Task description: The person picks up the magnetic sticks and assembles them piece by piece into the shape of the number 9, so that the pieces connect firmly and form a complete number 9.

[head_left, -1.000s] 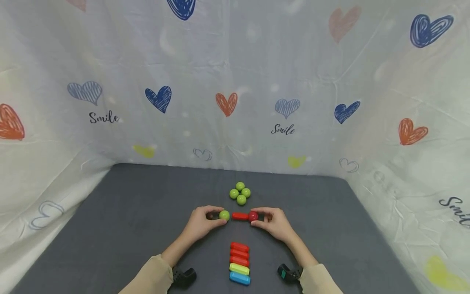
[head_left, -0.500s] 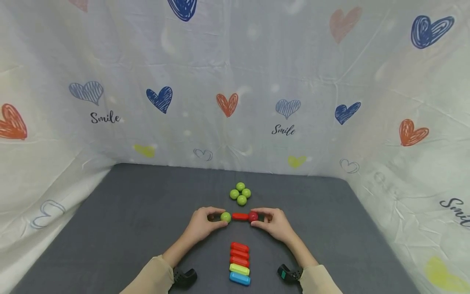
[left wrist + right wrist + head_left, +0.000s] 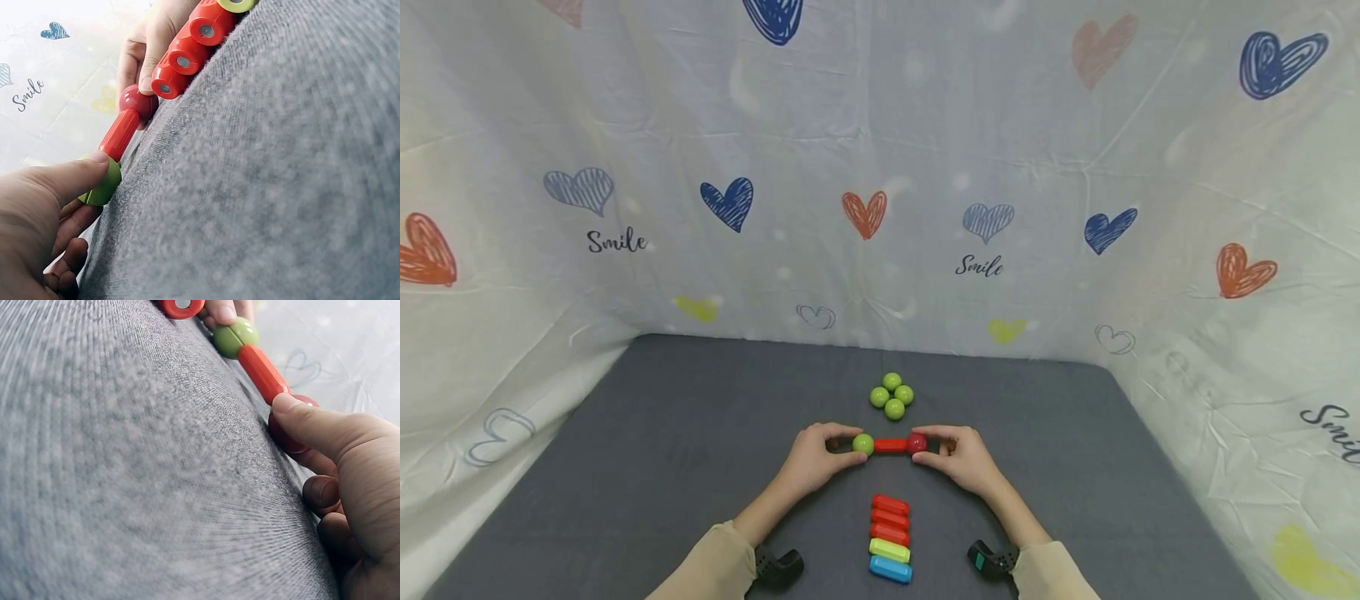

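Observation:
My left hand (image 3: 820, 452) pinches a green ball (image 3: 863, 444) between thumb and fingers. Opposite it, my right hand (image 3: 958, 452) pinches a dark red ball (image 3: 917, 442). Between the two balls lies a red rod (image 3: 891, 446), its right end against the red ball and its left end touching the green one. In the left wrist view the rod (image 3: 119, 134) spans from ball to ball in one line. The right wrist view shows the green ball (image 3: 236, 339) meeting the rod's far end, while my thumb covers part of the red ball.
Beyond the hands, several green balls (image 3: 894, 408) sit in a cluster on the dark grey table (image 3: 715, 417). Nearer me is a row of red rods (image 3: 890, 518), a yellow rod (image 3: 889, 549) and a blue rod (image 3: 891, 569). A printed curtain (image 3: 910, 283) closes off the back and sides.
My left hand has moved slightly right with the green ball, closing the gap to the red rod. The right hand holds the red ball in about the same place.

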Demonstrator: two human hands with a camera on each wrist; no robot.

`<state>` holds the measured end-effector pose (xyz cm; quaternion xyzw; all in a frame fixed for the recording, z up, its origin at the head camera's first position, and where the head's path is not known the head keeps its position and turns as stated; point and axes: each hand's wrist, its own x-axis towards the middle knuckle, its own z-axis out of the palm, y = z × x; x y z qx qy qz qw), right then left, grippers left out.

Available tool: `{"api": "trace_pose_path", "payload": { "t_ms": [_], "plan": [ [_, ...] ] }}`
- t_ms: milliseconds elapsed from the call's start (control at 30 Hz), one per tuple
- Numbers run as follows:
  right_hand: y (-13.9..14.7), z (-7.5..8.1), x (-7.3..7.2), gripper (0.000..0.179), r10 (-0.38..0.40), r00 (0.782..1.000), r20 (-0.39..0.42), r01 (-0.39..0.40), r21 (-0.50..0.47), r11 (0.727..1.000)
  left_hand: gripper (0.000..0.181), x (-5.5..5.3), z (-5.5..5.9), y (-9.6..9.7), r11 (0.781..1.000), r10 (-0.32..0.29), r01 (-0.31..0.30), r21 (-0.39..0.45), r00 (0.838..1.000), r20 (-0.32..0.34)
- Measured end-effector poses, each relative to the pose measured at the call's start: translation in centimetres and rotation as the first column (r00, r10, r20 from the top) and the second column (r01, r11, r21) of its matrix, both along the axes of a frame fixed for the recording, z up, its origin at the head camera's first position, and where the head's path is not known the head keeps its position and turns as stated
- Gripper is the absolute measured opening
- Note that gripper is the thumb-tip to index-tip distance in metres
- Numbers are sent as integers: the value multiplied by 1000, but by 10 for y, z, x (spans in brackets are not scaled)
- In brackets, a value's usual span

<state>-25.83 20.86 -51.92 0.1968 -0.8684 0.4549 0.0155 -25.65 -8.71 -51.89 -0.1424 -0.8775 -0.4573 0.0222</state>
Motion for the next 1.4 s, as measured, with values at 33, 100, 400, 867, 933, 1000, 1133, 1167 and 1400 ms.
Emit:
{"api": "trace_pose_path", "payload": {
  "t_ms": [33,100,400,867,933,1000,1133,1167,1400],
  "plan": [
    [0,0,0,39,-1,1000,0,1,0,1000,36,0,0,0,1000,1,-1,-3,1000,-3],
    [0,0,0,39,-2,1000,1,2,0,1000,36,0,0,0,1000,2,-2,-3,1000,-3],
    [-1,0,1,39,0,1000,9,0,-26,1000,39,0,0,-1,1000,-2,2,22,1000,-7],
    [-1,0,1,39,-13,1000,12,13,-14,1000,43,1,0,-1,999,0,0,53,1000,-2],
    [-1,0,1,39,-12,1000,11,12,-15,1000,43,1,0,-1,998,-4,4,63,1000,-4],
    [0,1,1,39,-10,1000,9,10,-16,1000,43,1,0,-1,998,-4,4,69,1000,-6],
    [0,1,0,38,-10,1000,7,10,-8,1000,43,0,0,-1,997,-1,2,73,1000,-11],
    [0,0,0,38,-12,1000,7,12,-5,1000,43,1,0,-1,997,0,1,75,1000,-10],
    [-1,1,1,37,-16,1000,12,16,-5,1000,45,1,1,-1,996,10,-9,84,1000,-11]
  ]
}}
